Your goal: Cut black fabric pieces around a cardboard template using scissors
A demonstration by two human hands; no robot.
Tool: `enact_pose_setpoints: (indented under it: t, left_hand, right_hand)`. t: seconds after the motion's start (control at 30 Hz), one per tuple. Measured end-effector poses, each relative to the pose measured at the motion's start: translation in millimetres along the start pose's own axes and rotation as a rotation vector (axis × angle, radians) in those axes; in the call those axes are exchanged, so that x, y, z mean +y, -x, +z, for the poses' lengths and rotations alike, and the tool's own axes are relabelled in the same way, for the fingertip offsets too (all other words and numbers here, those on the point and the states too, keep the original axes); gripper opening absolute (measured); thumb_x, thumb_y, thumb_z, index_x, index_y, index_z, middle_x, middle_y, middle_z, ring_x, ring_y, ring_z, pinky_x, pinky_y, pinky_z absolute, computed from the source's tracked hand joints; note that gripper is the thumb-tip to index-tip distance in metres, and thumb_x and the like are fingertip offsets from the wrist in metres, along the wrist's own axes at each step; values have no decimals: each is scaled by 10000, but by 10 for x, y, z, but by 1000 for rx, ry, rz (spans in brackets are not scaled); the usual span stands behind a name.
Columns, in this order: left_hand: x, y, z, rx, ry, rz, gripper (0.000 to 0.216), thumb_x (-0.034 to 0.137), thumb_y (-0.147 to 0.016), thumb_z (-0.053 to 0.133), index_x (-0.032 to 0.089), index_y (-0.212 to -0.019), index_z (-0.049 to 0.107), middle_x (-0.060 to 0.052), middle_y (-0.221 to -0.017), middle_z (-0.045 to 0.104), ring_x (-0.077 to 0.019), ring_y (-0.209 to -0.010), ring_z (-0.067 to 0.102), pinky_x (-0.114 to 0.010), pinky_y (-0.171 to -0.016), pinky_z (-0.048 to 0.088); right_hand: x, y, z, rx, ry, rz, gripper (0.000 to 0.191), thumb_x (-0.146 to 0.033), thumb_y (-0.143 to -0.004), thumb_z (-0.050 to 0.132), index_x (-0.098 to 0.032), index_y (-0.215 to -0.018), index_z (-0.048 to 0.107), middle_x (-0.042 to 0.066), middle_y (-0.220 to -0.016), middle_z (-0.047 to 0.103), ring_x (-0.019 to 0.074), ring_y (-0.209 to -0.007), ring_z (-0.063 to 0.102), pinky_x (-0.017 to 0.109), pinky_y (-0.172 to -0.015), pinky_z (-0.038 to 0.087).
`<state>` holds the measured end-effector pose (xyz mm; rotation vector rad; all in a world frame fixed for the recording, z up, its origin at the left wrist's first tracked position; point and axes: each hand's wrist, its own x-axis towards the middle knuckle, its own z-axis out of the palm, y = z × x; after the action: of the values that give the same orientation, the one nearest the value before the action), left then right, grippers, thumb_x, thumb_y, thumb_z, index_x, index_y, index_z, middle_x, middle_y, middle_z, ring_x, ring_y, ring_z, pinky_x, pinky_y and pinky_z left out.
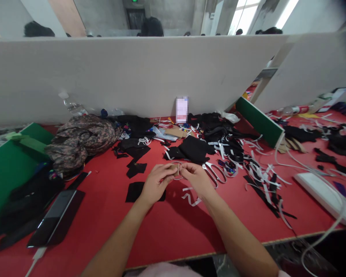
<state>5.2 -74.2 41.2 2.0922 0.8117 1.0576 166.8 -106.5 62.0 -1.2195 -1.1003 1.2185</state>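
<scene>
My left hand [157, 182] and my right hand [197, 177] meet over the middle of the red table, fingertips pinched together. Between them is a small tan and whitish strip [178, 169], mostly hidden by the fingers, so its exact kind is unclear. Beside my right hand lie scissors [217, 173] with white handles. A square black fabric piece [134, 191] lies partly under my left hand. Just beyond both hands is a folded black cloth [194, 149]. Curled white strips [191, 198] rest on the table below my right hand.
A phone [182, 109] leans against the grey partition [150, 73]. Patterned cloth [83, 140] is heaped at left, near a dark phone-like device [56, 215] on a cable. Green dividers [261, 121] flank the space. A white power bank-like box [324, 196] and scraps lie right.
</scene>
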Motion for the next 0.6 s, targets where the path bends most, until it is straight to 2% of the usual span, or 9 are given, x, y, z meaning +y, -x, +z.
enact_pose_setpoints:
  t: [0.23,0.6]
  left_hand:
    - [-44,14,8,28,74,-31,228,219,-810,525,235,-1009,635,-69,-1086,621,-183,-1021,532,-359,-876,409]
    - [-70,-12,-30,-57,-242,90,259,243,-809,519,272,-1039,636,-49,-1125,603,-196,-985,482,-368,-859,384]
  right_hand:
    - [8,-7,-1,20,-38,37,110,-253,-702,587,-157,-687,637,-13,-667,591,79,-567,442,210,-568,350]
    - [143,-37,-88,29,191,5,115,-244,-704,538,-167,-684,622,-12,-654,601,106,-593,501,230,-601,392]
